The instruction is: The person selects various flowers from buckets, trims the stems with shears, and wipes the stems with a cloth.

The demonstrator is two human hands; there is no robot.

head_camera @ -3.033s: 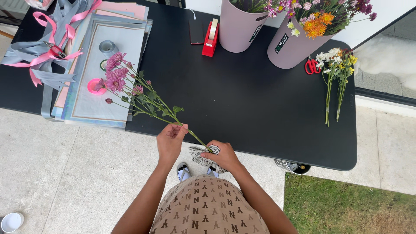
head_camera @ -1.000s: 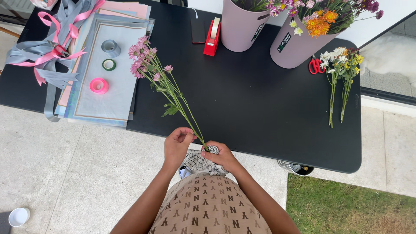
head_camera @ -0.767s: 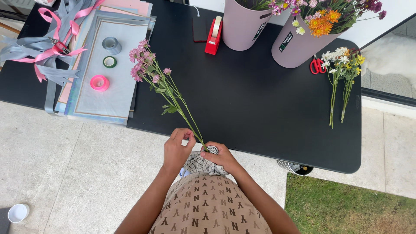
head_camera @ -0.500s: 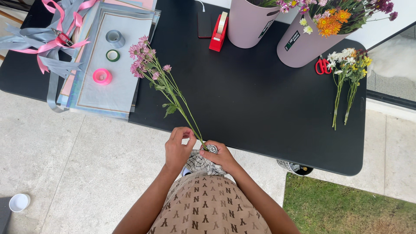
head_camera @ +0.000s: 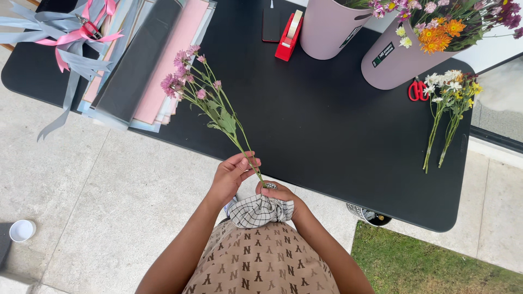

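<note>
Left hand [head_camera: 231,175]: fingers pinching the stems [head_camera: 248,155].
Right hand [head_camera: 275,191]: closed around the stem ends, just beside the left.
Stems: over the surface's [head_camera: 327,136] near edge, pink blooms toward the paper [head_camera: 155,76].

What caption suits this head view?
Both hands, left hand and right hand, hold pink flower stems over a black table.

A black table [head_camera: 327,125] is standing on pale paving — everything is lying along its far edge. Sheets of wrapping paper [head_camera: 147,71] and ribbons [head_camera: 71,38] are overhanging the left corner. A red tape dispenser [head_camera: 289,35] and a dark phone [head_camera: 271,24] are sitting mid-edge beside two pink buckets [head_camera: 397,60]; red scissors [head_camera: 417,90] and loose flowers [head_camera: 449,109] are lying near the right edge.
</note>
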